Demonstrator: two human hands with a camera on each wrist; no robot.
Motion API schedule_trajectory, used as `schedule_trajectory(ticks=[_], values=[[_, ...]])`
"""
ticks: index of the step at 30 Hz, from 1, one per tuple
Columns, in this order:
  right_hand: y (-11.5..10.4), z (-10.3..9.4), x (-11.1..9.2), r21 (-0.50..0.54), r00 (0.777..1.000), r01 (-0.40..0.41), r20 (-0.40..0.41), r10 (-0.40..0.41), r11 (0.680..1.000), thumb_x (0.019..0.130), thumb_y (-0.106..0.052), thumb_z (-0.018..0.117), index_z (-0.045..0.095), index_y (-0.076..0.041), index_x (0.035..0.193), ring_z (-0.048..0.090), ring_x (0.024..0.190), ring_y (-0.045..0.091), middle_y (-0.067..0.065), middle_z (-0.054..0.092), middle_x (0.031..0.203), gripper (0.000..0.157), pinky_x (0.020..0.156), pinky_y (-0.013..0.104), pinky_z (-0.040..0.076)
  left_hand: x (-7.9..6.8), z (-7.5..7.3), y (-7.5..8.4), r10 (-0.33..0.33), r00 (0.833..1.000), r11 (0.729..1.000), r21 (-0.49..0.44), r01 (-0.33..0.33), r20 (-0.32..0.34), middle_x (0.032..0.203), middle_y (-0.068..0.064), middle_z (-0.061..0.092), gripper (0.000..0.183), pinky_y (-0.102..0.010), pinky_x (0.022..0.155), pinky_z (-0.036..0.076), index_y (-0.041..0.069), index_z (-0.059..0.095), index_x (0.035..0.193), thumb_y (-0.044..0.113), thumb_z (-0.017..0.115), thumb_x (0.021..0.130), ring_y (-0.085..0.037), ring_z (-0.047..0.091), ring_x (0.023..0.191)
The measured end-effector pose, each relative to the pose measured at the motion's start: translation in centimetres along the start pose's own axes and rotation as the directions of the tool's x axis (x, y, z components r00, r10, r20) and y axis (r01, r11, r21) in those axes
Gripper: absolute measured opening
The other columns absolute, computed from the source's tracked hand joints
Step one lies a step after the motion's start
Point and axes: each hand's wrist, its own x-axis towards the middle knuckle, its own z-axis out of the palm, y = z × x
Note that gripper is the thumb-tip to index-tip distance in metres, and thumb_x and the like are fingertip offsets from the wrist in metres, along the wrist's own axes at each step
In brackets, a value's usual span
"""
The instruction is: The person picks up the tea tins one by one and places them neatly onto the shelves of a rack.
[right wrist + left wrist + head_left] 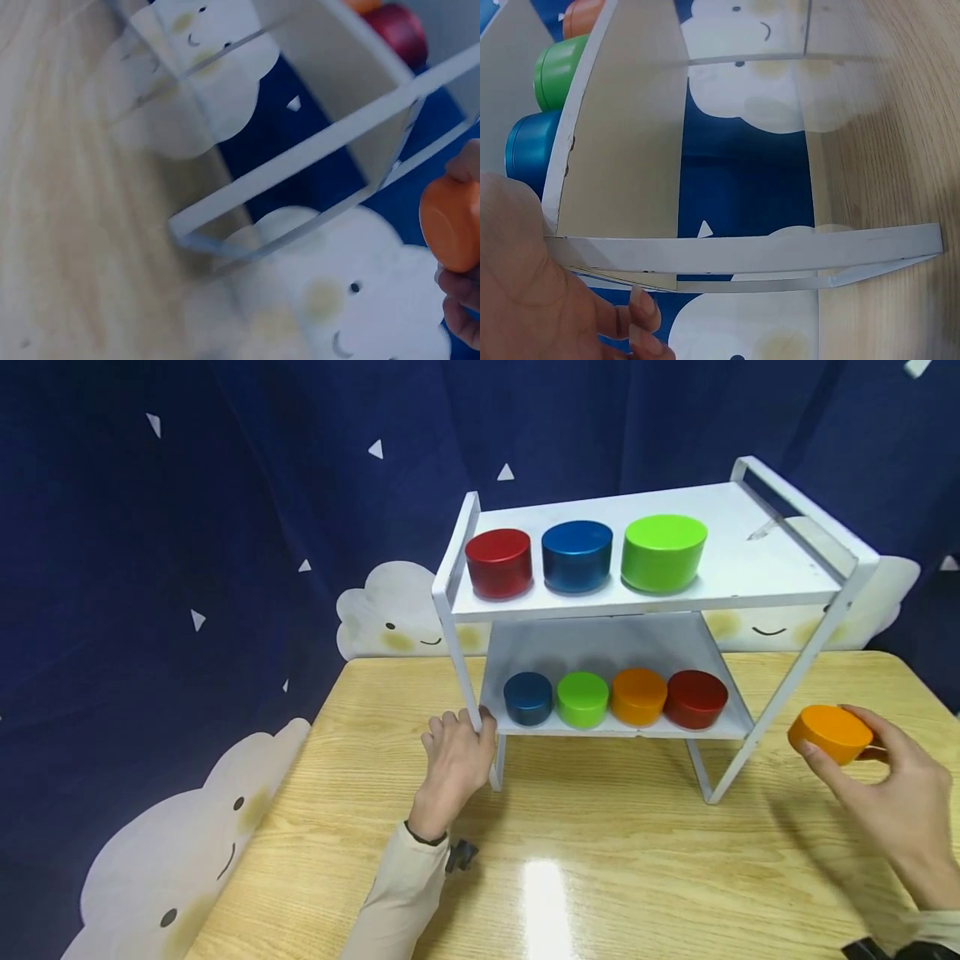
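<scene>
A white two-tier rack (562, 732) stands on the wooden table. My left hand (457, 756) grips its left upright at the lower shelf's corner; the left wrist view shows the fingers curled around the white frame (742, 255). To the right of the rack, my right hand (900, 785) holds an orange round tin (831, 733) between thumb and fingers, above the table. On the top shelf sit a red tin (498, 564), a blue tin (577, 557) and a green tin (663, 554). Below are blue (528, 699), green (582, 700), orange (638, 697) and red (696, 700) tins in a row.
The wooden table (600, 843) extends in front of the rack and to both sides. Behind hangs a dark blue curtain (300, 460) with white triangles. Cloud-shaped panels with smiling faces (397, 606) line the table's back and left edges.
</scene>
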Motion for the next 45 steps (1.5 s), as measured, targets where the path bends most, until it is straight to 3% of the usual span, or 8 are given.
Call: schedule_trajectory(ticks=[5, 6, 13, 17, 25, 30, 39, 45], values=[[-2.6, -1.1, 0.5, 0.087, 0.999, -0.010, -0.046, 0.014, 0.996, 0.080, -0.006, 0.074, 0.056, -0.005, 0.133, 0.040, 0.090, -0.017, -0.028, 0.050, 0.108, 0.056, 0.084, 0.009, 0.028, 0.0, 0.0, 0.0, 0.000, 1.000, 1.000, 0.002, 0.000, 0.004, 0.072, -0.010, 0.044, 0.049, -0.039, 0.066, 0.026, 0.009, 0.048, 0.069, 0.038, 0.025, 0.101, -0.031, 0.037, 0.072], [-3.1, -1.2, 0.6, 0.133, 0.998, 0.023, -0.066, -0.015, 0.991, 0.079, -0.003, 0.073, 0.058, -0.006, 0.132, 0.043, 0.091, -0.014, -0.033, 0.046, 0.105, 0.054, 0.084, 0.009, 0.030, 0.0, 0.0, 0.0, -0.001, 1.000, 1.000, 0.001, 0.001, 0.006, 0.072, -0.010, 0.044, 0.049, -0.039, 0.066, 0.026, 0.009, 0.048, 0.069, 0.038, 0.025, 0.101, -0.031, 0.037, 0.072], [-5.3, -2.2, 1.2, 0.316, 0.968, 0.244, -0.137, -0.211, 0.917, 0.080, -0.003, 0.072, 0.058, -0.001, 0.129, 0.050, 0.095, -0.008, -0.021, 0.055, 0.114, 0.051, 0.086, 0.009, 0.033, 0.0, 0.1, -0.1, 0.002, 1.000, 1.000, 0.000, -0.002, 0.002, 0.071, -0.010, 0.044, 0.050, -0.039, 0.065, 0.025, 0.009, 0.048, 0.068, 0.038, 0.026, 0.101, -0.031, 0.037, 0.071], [-6.2, -2.6, 1.2, 0.306, 0.956, 0.288, -0.141, -0.256, 0.907, 0.082, -0.008, 0.072, 0.056, 0.002, 0.130, 0.050, 0.096, -0.009, -0.022, 0.054, 0.115, 0.051, 0.088, 0.010, 0.033, -0.1, 0.1, -0.1, 0.007, 1.000, 1.000, 0.009, -0.007, -0.005, 0.071, -0.011, 0.044, 0.050, -0.039, 0.064, 0.026, 0.009, 0.049, 0.068, 0.038, 0.025, 0.101, -0.031, 0.037, 0.071], [-8.2, -3.1, 1.4, 0.342, 0.955, 0.296, -0.107, -0.276, 0.892, 0.081, -0.001, 0.070, 0.055, 0.000, 0.131, 0.051, 0.100, -0.004, -0.018, 0.055, 0.119, 0.052, 0.091, 0.011, 0.033, -0.1, 0.1, -0.1, 0.008, 1.000, 1.000, 0.008, -0.008, -0.014, 0.071, -0.011, 0.045, 0.049, -0.040, 0.064, 0.027, 0.009, 0.049, 0.069, 0.037, 0.026, 0.101, -0.031, 0.037, 0.071], [-9.5, -3.6, 1.6, 0.327, 0.959, 0.281, -0.078, -0.271, 0.902, 0.079, 0.004, 0.070, 0.055, -0.003, 0.133, 0.050, 0.100, -0.003, -0.019, 0.055, 0.120, 0.056, 0.090, 0.010, 0.032, 0.0, 0.1, -0.1, 0.011, 1.000, 1.000, 0.001, -0.011, -0.013, 0.071, -0.011, 0.045, 0.048, -0.039, 0.064, 0.027, 0.009, 0.049, 0.069, 0.037, 0.026, 0.101, -0.032, 0.037, 0.071], [-11.1, -4.9, 2.0, 0.248, 0.953, 0.303, -0.059, -0.298, 0.920, 0.083, -0.001, 0.071, 0.052, -0.009, 0.136, 0.048, 0.104, -0.006, -0.023, 0.051, 0.120, 0.057, 0.097, 0.011, 0.032, -0.1, 0.2, 0.0, 0.004, 1.000, 1.000, -0.015, -0.004, 0.000, 0.072, -0.011, 0.044, 0.049, -0.040, 0.065, 0.027, 0.008, 0.049, 0.070, 0.038, 0.026, 0.101, -0.032, 0.037, 0.072], [-12.5, -5.5, 2.5, 0.135, 0.948, 0.317, -0.047, -0.314, 0.939, 0.087, -0.005, 0.069, 0.048, -0.022, 0.140, 0.041, 0.108, -0.014, -0.030, 0.045, 0.125, 0.059, 0.103, 0.016, 0.028, -0.1, 0.1, -0.1, 0.012, 1.000, 1.000, -0.011, -0.012, -0.008, 0.071, -0.011, 0.045, 0.048, -0.039, 0.064, 0.027, 0.008, 0.049, 0.069, 0.037, 0.027, 0.101, -0.031, 0.038, 0.071]])
